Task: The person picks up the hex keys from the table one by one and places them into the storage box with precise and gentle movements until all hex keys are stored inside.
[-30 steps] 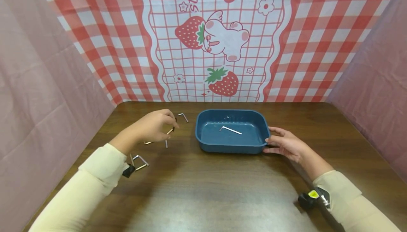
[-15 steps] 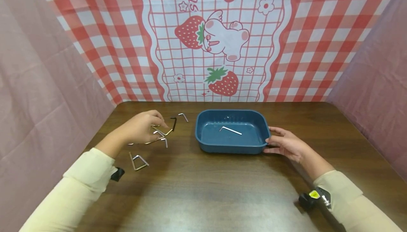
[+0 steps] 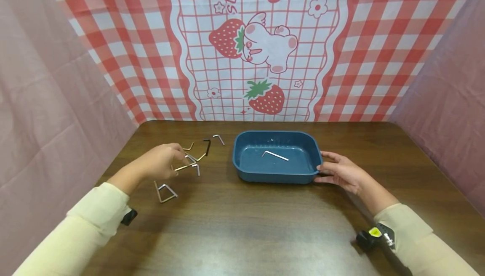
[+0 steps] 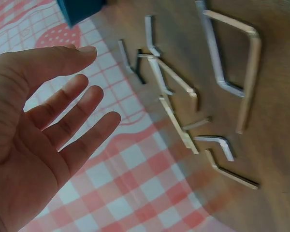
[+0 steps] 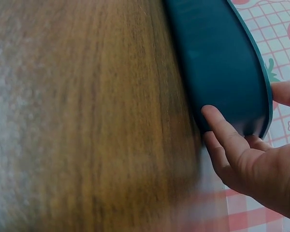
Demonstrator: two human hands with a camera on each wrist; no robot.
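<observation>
My left hand [image 3: 161, 160] hovers over a scatter of L-shaped hex keys at the table's left. Its fingers are loosely bent, with nothing between them in the left wrist view. Closest to it is a gold hex key [image 3: 185, 167]; a black hex key [image 3: 209, 147] and a silver hex key [image 3: 219, 139] lie farther back. A blue plastic tray [image 3: 276, 178] stands mid-table with one silver hex key [image 3: 276, 155] inside. At the tray's right end, my right hand [image 3: 342, 173] holds the wall, its thumb and fingers on either side in the right wrist view.
Nearer the front lie another gold hex key [image 3: 168, 199] and a silver one, close together. The wooden table [image 3: 242, 225] ends at a red-checked cloth [image 3: 151, 57] behind, with pink curtains [image 3: 57, 78] at both sides.
My left hand has moved left and slightly toward the front, uncovering the black and several other hex keys. My right hand and the tray have stayed put.
</observation>
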